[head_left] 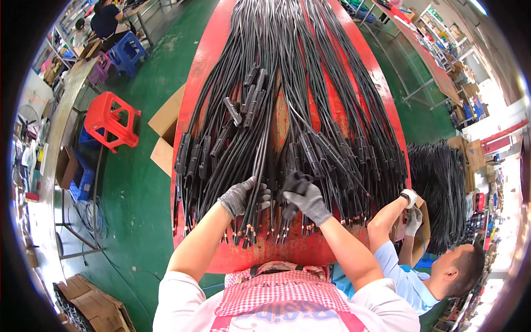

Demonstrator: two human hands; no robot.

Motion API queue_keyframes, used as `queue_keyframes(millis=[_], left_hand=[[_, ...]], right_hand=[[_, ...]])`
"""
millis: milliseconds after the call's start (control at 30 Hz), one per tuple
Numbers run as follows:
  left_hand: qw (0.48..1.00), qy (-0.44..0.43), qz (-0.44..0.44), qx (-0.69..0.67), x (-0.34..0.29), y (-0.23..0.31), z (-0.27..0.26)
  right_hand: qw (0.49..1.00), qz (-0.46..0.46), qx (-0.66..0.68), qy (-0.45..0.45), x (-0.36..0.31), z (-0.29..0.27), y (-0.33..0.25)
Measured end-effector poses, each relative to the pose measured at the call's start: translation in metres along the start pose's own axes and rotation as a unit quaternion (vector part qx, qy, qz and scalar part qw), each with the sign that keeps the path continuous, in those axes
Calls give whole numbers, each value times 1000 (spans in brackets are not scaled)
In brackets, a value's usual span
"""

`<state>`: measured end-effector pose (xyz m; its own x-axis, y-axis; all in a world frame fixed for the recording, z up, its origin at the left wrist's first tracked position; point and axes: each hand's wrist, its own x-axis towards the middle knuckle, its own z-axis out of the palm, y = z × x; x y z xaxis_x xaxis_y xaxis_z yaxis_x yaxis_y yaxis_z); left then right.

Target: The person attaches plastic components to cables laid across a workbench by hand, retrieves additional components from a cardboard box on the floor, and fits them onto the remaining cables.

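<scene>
Long black cables (265, 44) run lengthwise over a red table (232, 260), their near ends showing bare copper. Grey-gloved, my left hand (243, 198) closes round a few of these cables near their ends. Just right of it, my right hand (310, 200), gloved too, is closed on black plastic sleeves (296, 180), whose exact shape is partly hidden by the fingers. More black sleeves (251, 99) lie in a loose pile on the cables, beyond my left hand. Others sit in rows among the cables on both sides.
At my right a co-worker (409, 282) in light blue reaches to the table edge with gloved hands, beside a hanging cable bundle (440, 193). A red stool (112, 119), a cardboard box (168, 127) and a metal bench (69, 116) stand left. Another person (106, 21) sits far left.
</scene>
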<state>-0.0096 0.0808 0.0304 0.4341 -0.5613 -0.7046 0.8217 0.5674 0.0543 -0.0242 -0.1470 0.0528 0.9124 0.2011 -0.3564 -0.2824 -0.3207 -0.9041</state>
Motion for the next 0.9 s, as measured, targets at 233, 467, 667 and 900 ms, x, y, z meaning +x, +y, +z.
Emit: queue_keyframes(millis=[233,467,667,900], left_hand=[[999,2,-8,47,35,-22,14],[995,37,-17,86,45,-38,54],[997,-39,-7,67,63,-38,51],[995,-23,-15,92,68,-39,45]], right_hand=[[883,220,405,-90,-95,-41,-3],[885,309,303,-171,-159,-58,-10],[873,300,327,-200,-174,-65,-1],[848,314,399,-153,-164,-46,-20]])
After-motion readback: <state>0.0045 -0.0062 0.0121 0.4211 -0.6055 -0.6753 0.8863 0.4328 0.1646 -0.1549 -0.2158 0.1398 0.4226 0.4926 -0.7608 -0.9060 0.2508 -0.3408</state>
